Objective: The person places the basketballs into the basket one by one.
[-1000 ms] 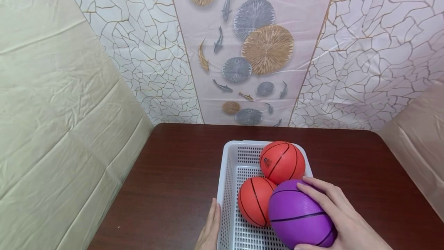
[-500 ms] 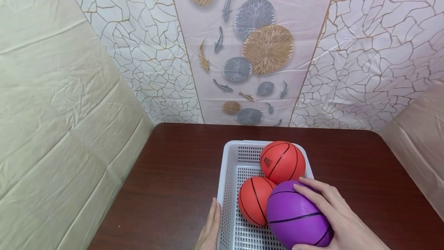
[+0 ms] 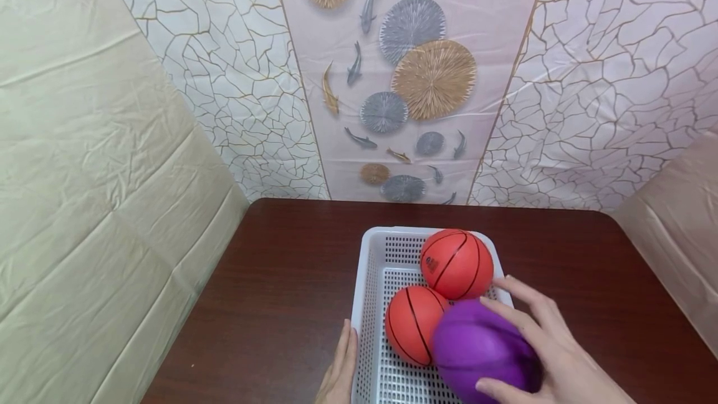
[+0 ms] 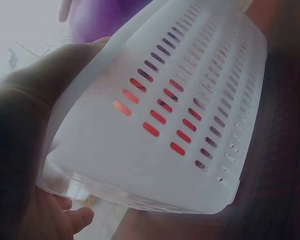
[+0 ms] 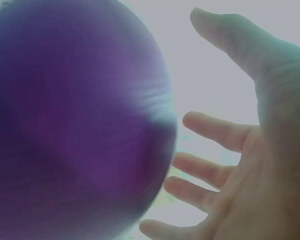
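Observation:
In the head view, a white perforated plastic basket [image 3: 362, 279] holds two red toy basketballs: one red basketball [image 3: 457, 265] in the far right corner, the other red basketball [image 3: 414, 326] nearer the middle. A larger purple basketball [image 3: 473, 351], blurred, lies against them at the right side. My right hand [image 3: 552, 348] is beside it with fingers spread; in the right wrist view a gap shows between thumb and purple ball [image 5: 85, 120]. Along the basket's left wall lies my left hand [image 3: 338, 366]. The left wrist view shows its thumb at the rim and fingers round the basket corner.
The basket stands on a dark brown wooden table [image 3: 280, 285]. A patterned cloth backdrop [image 3: 269, 111] rises behind the far edge. Beige cloth [image 3: 112, 204] hangs at the left, with more cloth [image 3: 679, 235] at the right.
My right hand has loosened from the purple basketball, its fingers spreading away. The ball has dropped slightly and blurred, and no longer covers as much of the far red ball. The left hand is unchanged.

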A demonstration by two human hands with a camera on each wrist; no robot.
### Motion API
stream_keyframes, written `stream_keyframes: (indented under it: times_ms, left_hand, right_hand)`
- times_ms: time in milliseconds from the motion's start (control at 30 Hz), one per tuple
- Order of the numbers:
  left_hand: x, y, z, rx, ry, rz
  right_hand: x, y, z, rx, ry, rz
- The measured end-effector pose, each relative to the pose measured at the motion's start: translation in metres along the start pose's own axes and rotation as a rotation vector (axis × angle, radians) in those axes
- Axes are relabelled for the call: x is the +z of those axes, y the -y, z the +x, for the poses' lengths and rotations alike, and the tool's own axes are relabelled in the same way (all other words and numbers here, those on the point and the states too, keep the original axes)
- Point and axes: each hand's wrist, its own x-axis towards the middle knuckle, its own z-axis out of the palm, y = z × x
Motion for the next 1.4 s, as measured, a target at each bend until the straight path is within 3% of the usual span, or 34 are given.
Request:
stream_keyframes:
  times_ms: [133, 233, 733, 867, 1067, 1133, 1200, 1300, 1333, 1400]
  left_hand:
    - [0.002, 0.000, 0.000, -0.012, -0.005, -0.008]
    - [0.001, -0.002, 0.000, -0.054, 0.017, -0.040]
    - [-0.003, 0.004, -0.001, -0.079, 0.049, -0.021]
    - [-0.003, 0.006, -0.001, -0.040, 0.029, 0.003]
    - [-0.003, 0.012, 0.001, 0.073, -0.011, 0.072]
    - [-0.003, 0.013, 0.002, 0.095, -0.012, 0.050]
    - [-0.006, 0.013, 0.004, 0.063, 0.001, -0.033]
    - [-0.024, 0.007, 0.011, -0.067, 0.052, -0.182]
    - [-0.034, 0.005, 0.016, -0.107, 0.056, -0.196]
    - [-0.058, 0.005, 0.031, -0.164, 0.051, -0.132]
  right_hand:
    - [-0.005, -0.003, 0.003, -0.060, -0.103, 0.040]
    - [-0.005, -0.004, 0.003, -0.097, -0.158, 0.056]
    - [-0.003, -0.010, -0.011, 0.011, -0.115, 0.017]
    - [-0.004, -0.011, -0.016, 0.064, -0.106, 0.009]
    - [-0.004, -0.011, -0.021, 0.190, -0.079, 0.022]
    - [-0.003, -0.014, -0.021, 0.194, -0.086, 0.018]
    - [-0.004, -0.020, -0.022, 0.201, -0.109, 0.013]
    - [-0.012, -0.034, -0.022, 0.243, -0.151, -0.018]
    - [-0.017, -0.041, -0.022, 0.256, -0.160, -0.044]
    - [-0.027, -0.056, -0.020, 0.295, -0.161, -0.099]
